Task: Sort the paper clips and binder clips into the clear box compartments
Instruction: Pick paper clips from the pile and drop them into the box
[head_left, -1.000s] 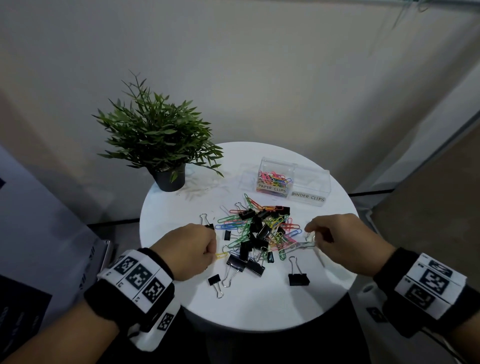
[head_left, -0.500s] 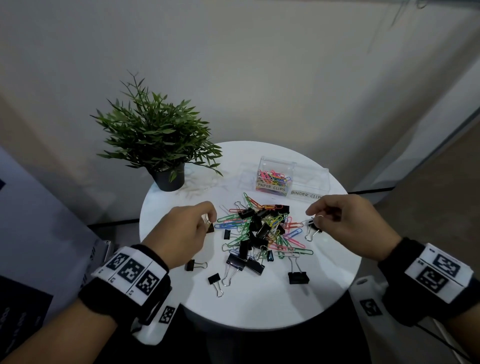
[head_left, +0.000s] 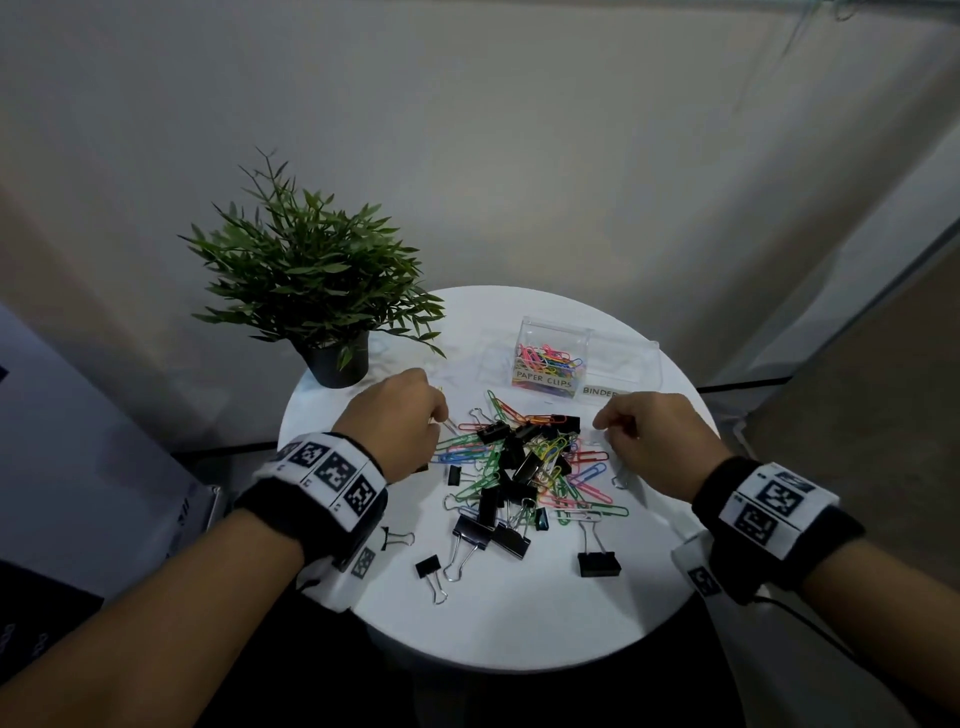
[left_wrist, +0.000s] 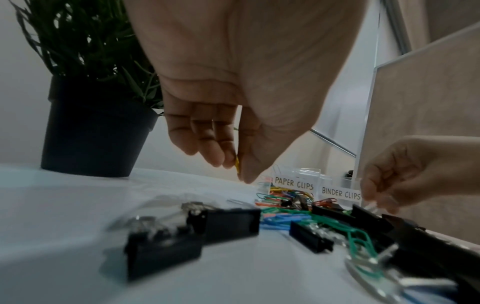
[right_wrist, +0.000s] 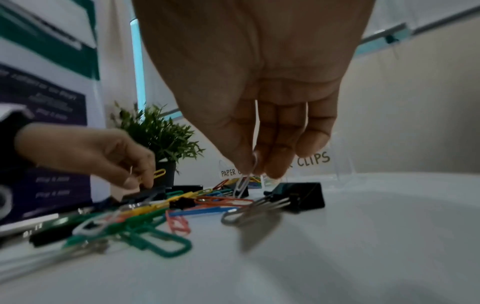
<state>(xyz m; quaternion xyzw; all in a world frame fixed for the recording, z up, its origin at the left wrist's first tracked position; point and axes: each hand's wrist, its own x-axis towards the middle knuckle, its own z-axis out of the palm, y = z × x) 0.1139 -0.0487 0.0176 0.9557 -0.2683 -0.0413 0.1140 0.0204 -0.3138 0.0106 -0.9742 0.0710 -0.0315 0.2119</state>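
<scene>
Hands first, from the head view: both have come up and forward from the mixed pile (head_left: 524, 467) since a second ago, when they were down at its near edges. The left hand (head_left: 400, 426) now hangs at the pile's far-left side, fingers curled, near the potted plant (head_left: 311, 291). The right hand (head_left: 649, 441) sits just short of the clear box (head_left: 623, 358), hiding part of the "binder" label. In the box, the compartment marked for paper clips holds a coloured heap; the binder compartment looks empty. Most clips, and all the binder clips I can see, lie loose on the round table (head_left: 519, 623).

Left wrist view: thumb and fingertips are pressed together on a yellow paper clip (left_wrist: 237, 164), only a sliver of it showing. Black binder clips (left_wrist: 228, 223) lie blurred below on the table.

Right wrist view: thumb and forefinger pinch a white paper clip (right_wrist: 242, 185), which dangles clear of the table above a large binder clip (right_wrist: 298, 197). Across the pile, the left hand's yellow clip shows more plainly, and a bit of silver wire pokes from the same fist; I cannot tell what that is.

So each hand has lifted a paper clip off the pile, and both look bound for the paper-clip compartment. Binder clips appear untouched as yet.
</scene>
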